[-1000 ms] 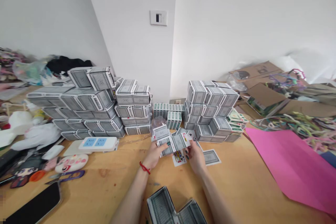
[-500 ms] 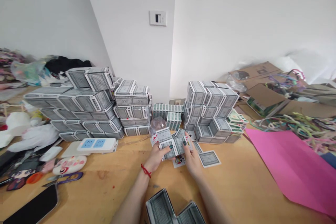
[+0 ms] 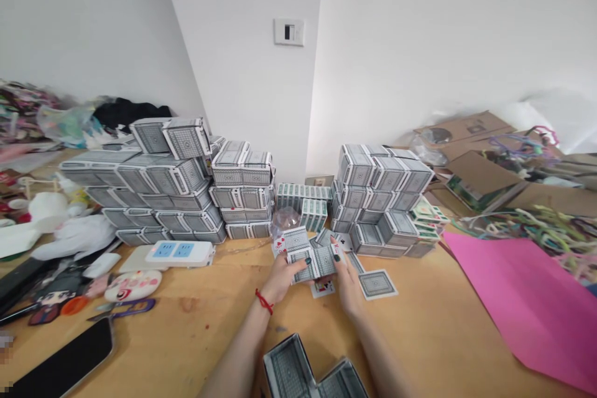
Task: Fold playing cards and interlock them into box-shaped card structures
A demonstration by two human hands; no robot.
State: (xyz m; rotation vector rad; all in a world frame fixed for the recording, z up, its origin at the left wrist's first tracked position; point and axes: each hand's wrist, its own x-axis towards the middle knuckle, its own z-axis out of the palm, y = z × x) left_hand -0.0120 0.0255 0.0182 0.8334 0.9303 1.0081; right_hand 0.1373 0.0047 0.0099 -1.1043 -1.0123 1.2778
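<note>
My left hand [image 3: 282,278], a red string bracelet on its wrist, is closed on grey-backed playing cards [image 3: 298,239] that look folded together, its thumb lying on top. From the other side my right hand [image 3: 346,277] pinches the right part of this piece [image 3: 323,260], thumb on its edge. A face card [image 3: 323,288] lies beneath the hands, and a loose playing card [image 3: 379,285] lies face down to the right. More cards are partly hidden behind my fingers. Close to me stands an open-topped block built of cards [image 3: 289,367].
Stacked card blocks stand at the back left [image 3: 158,177] and back right [image 3: 382,171], with green card boxes [image 3: 314,214] between. A power strip [image 3: 181,253], scissors [image 3: 133,307] and phone [image 3: 69,364] lie left. Pink paper [image 3: 522,311] and a cardboard box [image 3: 485,177] are right.
The whole view has shifted a little, so things sit slightly further right. Both hands keep the folded cards; the right thumb has slid slightly toward the piece's right edge.
</note>
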